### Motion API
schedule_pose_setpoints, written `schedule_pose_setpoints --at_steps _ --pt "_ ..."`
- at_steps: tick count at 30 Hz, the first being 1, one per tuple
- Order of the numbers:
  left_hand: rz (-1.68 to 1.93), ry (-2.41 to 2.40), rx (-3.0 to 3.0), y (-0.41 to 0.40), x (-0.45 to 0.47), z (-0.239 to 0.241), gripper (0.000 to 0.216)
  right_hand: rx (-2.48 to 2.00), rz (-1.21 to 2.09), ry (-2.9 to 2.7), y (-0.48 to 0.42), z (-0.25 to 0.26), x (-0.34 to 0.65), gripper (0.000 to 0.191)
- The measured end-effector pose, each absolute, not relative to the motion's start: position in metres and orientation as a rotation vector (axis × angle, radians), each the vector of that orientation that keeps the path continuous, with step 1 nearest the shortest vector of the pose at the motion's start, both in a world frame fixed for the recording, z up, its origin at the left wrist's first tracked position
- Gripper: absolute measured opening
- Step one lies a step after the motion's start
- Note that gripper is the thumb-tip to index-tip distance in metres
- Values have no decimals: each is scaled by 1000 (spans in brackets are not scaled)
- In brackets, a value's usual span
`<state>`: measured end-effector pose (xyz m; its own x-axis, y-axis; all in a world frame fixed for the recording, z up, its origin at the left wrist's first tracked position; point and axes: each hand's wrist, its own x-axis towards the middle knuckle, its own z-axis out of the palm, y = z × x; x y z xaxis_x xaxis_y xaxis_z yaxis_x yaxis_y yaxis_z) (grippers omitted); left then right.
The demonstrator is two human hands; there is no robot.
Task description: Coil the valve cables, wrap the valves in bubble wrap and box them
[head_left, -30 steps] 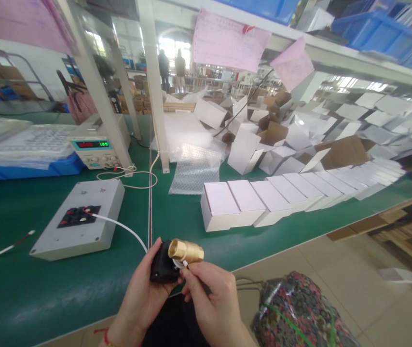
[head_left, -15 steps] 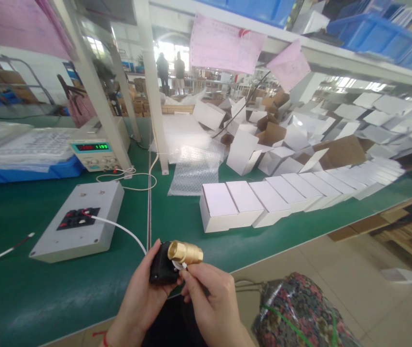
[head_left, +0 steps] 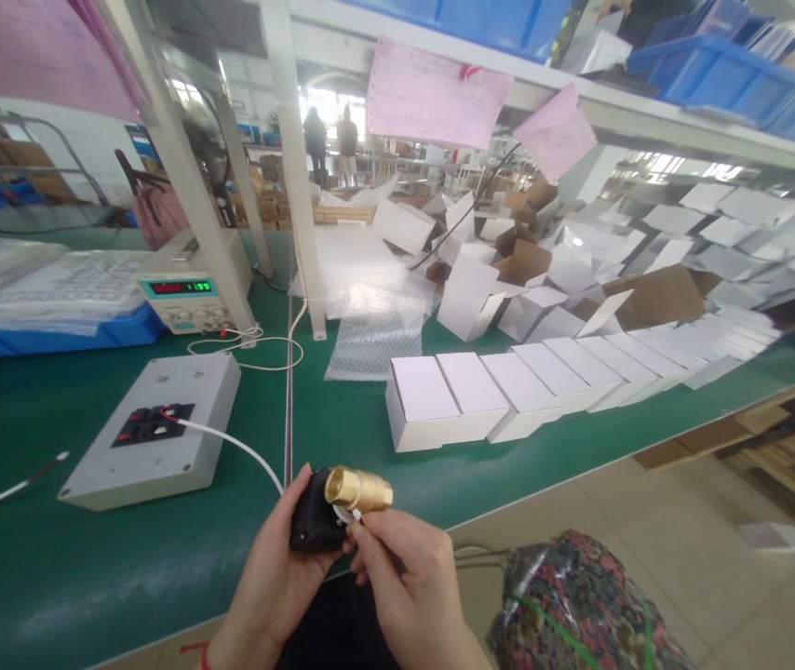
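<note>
My left hand (head_left: 278, 563) is wrapped round the black housing of a motorized brass valve (head_left: 362, 490), just over the front edge of the bench. The brass body points up and to the right. At its underside, the thumb and fingertips of my right hand (head_left: 408, 568) are pinched on a small white wire connector (head_left: 356, 514); the fingers partly hide it. A white cable (head_left: 234, 440) runs from the grey test box (head_left: 208, 409) toward my left hand, and its far end is hidden there.
A power supply (head_left: 181, 288) with lit digits stands behind the test box. A row of white boxes (head_left: 425, 386) lines the right side of the bench, near bubble wrap (head_left: 376, 340) and heaped open cartons. Another white cable (head_left: 13, 486) lies at left. A flower-patterned bundle (head_left: 579, 605) is below right.
Both hands keep their grip on the valve and the connector with hardly any movement. The whole view has shifted very slightly.
</note>
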<state>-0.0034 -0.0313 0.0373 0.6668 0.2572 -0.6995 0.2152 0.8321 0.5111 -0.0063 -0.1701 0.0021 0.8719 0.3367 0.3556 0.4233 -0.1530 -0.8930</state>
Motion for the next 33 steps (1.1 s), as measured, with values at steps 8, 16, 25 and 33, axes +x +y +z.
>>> schedule_pose_setpoints --at_steps 8,16,25,33 --pt "32 851 598 -31 -4 36 31 -1767 -73 -588 -169 4 -5 34" --pt "34 843 575 -31 -4 39 30 -1764 -89 -628 -168 -1 -3 35" --pt "20 812 591 -31 -7 35 27 -1773 -114 -671 -167 -9 0 36" --pt "31 817 616 -31 -7 35 27 -1777 -117 -671 -167 -6 -1 34"
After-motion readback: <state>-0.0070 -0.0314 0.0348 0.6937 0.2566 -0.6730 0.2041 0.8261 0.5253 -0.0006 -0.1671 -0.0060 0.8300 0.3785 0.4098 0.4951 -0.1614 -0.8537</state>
